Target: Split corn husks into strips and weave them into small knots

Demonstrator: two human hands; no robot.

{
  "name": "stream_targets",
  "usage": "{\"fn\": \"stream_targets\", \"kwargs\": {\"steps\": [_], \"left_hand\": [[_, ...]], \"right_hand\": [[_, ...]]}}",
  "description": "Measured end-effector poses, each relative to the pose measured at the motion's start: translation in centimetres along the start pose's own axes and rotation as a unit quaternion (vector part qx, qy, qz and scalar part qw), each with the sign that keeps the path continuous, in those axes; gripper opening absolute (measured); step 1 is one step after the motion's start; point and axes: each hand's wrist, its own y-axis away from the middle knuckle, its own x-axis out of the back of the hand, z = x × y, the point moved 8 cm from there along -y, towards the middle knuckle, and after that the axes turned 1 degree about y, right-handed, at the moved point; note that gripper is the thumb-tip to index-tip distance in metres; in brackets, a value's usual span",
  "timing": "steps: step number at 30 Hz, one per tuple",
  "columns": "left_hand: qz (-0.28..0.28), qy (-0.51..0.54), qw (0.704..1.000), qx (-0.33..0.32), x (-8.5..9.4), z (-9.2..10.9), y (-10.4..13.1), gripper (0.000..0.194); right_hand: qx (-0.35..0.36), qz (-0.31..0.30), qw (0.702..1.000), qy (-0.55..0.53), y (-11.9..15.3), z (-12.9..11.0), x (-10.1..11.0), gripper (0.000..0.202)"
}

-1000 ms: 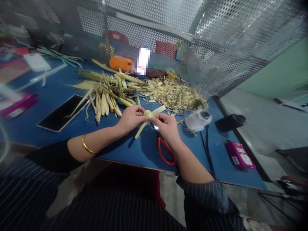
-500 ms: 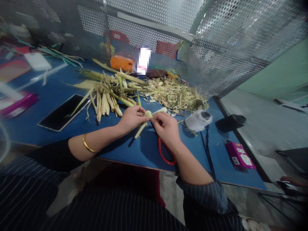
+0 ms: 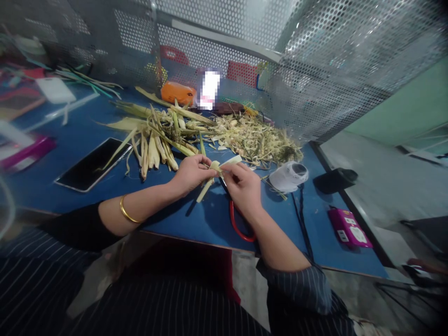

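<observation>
No lettering can be read anywhere on the blue table [image 3: 52,186]: the white labels on the pink box [image 3: 348,227] are too small to make out, and the phone [image 3: 93,164] screen is dark.

The surface [image 3: 52,186] is smooth, matt blue laminate. Dry, fibrous, pale leaf strips [image 3: 164,135] lie along its far edge beside rough shreds [image 3: 255,137]. The phone [image 3: 93,163] has glossy black glass. The screen [image 3: 332,60] is perforated metal.

dark pinstriped sleeves pushed up both forearms — a thin gold bangle [image 3: 126,212] circles the left wrist.
</observation>
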Motion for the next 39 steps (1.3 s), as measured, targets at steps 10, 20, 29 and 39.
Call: {"fn": "stream_targets", "kwargs": {"steps": [10,20,29,39], "left_hand": [[-0.007,-0.059,0.998,-0.019,-0.2,-0.1,0.3,0.025],[0.003,-0.121,0.991,-0.057,-0.1,0.8,0.3,0.024],[-0.036,-0.250,0.964,-0.088,-1.0,1.9,1.1,0.071],[-0.147,-0.240,0.955,-0.091,-3.0,1.6,1.4,0.011]], "right_hand": [[-0.079,-0.006,0.996,-0.041,0.0,1.5,-0.7,0.010],[-0.127,-0.058,0.963,-0.230,-0.1,2.5,-2.0,0.022],[-0.093,-0.115,0.982,-0.114,-0.3,1.5,-1.8,0.022],[-0.122,-0.036,0.962,-0.241,-1.1,2.2,-1.3,0.018]]}}
